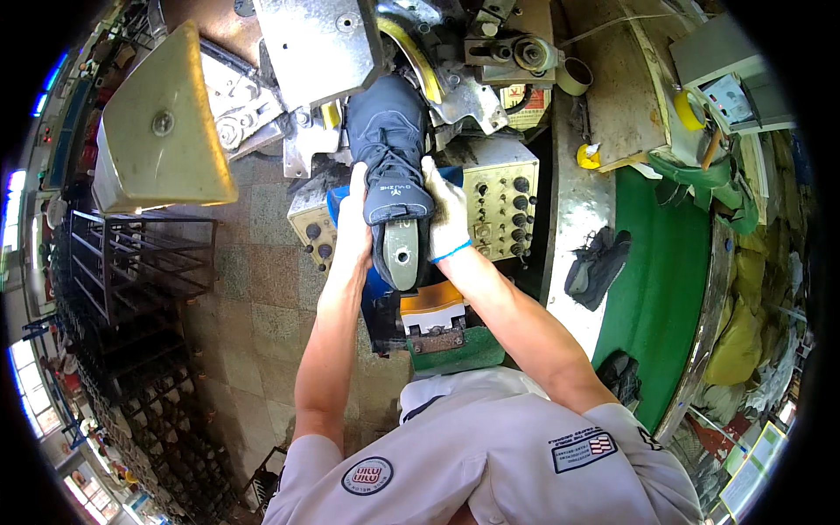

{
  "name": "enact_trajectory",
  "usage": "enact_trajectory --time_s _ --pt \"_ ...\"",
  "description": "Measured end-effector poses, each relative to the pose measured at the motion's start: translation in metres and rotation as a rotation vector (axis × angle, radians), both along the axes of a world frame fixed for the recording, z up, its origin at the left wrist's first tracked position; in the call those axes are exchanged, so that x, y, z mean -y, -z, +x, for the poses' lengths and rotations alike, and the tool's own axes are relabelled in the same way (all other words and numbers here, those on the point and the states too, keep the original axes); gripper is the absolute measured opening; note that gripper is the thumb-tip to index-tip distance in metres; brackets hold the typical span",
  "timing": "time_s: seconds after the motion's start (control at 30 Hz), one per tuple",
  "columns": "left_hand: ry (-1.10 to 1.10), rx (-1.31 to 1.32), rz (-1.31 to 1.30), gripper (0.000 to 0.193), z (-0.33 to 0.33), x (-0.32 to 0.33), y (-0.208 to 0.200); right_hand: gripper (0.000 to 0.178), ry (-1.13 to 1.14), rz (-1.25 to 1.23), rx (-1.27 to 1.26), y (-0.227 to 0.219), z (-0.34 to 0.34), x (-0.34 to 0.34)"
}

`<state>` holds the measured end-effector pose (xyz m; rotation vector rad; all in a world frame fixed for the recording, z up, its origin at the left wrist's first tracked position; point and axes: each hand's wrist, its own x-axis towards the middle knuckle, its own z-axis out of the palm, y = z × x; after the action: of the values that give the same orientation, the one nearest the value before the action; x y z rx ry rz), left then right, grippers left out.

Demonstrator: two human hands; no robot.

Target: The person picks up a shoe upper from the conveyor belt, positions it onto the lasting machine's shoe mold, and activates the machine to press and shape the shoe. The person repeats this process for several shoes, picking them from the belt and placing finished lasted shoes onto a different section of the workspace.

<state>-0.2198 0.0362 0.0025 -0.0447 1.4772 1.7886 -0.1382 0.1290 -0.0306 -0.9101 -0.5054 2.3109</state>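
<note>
A dark lace-up shoe upper (385, 131), stretched over a grey-green shoe last (402, 249), lies between my hands with its toe pointing away from me. My left hand (353, 214) presses along the upper's left side, and my right hand (449, 210), in a white glove with a blue cuff edge, grips the right side. The toe end reaches in among the metal jaws and plates of a machine (319, 44); its tip is partly hidden there. Under the shoe sits a control box (499, 201) with several black knobs.
A cream panel (153, 122) juts out at the upper left. A metal rack (144, 262) stands left on the tiled floor. To the right, a dark shoe upper (599, 267) lies on a pale ledge beside a green belt (661, 280). A yellow tape roll (689, 110) is at upper right.
</note>
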Motion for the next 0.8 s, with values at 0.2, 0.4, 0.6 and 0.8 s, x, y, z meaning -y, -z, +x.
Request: enact_trajectory --time_s 0.2,0.4,0.6,0.8 --pt "-0.008 0.086 0.03 0.062 0.002 -0.001 0.005 0.037 -0.04 -0.05 0.005 0.002 0.002 -0.009" --pt "-0.112 0.07 0.112 0.045 0.014 -0.006 0.036 0.026 -0.097 0.038 0.068 -0.004 0.009 -0.021" --pt "-0.209 0.049 0.163 0.05 0.029 -0.016 0.034 0.02 -0.104 0.092 0.183 -0.017 0.01 -0.027" --pt "-0.139 0.148 0.299 0.057 0.032 -0.015 0.065 0.022 -0.162 0.238 0.149 -0.032 0.01 -0.03"
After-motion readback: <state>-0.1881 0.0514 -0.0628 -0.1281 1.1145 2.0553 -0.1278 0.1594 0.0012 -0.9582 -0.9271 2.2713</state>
